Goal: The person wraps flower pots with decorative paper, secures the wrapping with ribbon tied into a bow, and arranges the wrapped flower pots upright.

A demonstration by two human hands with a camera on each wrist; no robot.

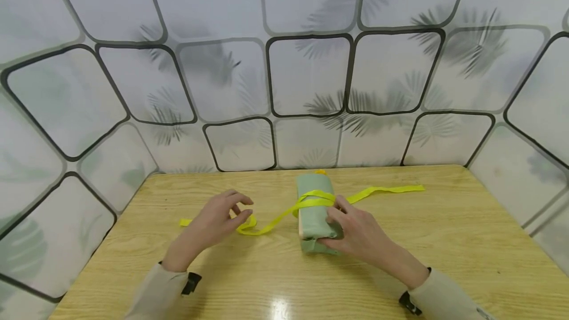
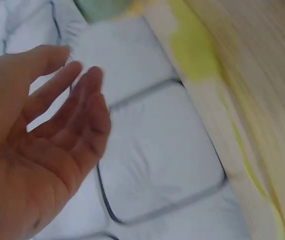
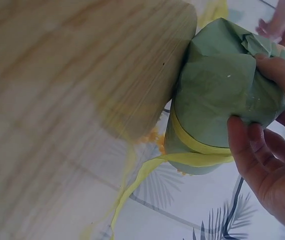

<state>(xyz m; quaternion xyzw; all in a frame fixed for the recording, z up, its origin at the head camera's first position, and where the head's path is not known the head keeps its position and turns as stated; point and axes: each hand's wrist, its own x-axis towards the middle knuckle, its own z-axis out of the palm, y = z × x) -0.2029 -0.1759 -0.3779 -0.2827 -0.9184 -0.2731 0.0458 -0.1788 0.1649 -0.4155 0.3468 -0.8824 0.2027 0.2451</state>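
Observation:
A green paper-wrapped package (image 1: pixel 313 223) lies lengthwise on the table, with a yellow ribbon (image 1: pixel 313 203) wound around its middle. My right hand (image 1: pixel 357 231) grips the package's right side near its near end. In the right wrist view, the thumb presses the folded paper end while the fingers lie against the wrapped side (image 3: pixel 217 95). To the left of the package, my left hand (image 1: pixel 220 216) hovers just above the ribbon's left tail with its fingers loosely bent. The left wrist view shows nothing between those fingers (image 2: pixel 95 120).
Toward the back right runs the ribbon's other tail (image 1: pixel 378 189), flat on the wooden table (image 1: pixel 444 241). Something orange-yellow (image 1: pixel 320 172) peeks out at the package's far end. Patterned fabric walls (image 1: pixel 306 73) enclose the table's back and sides.

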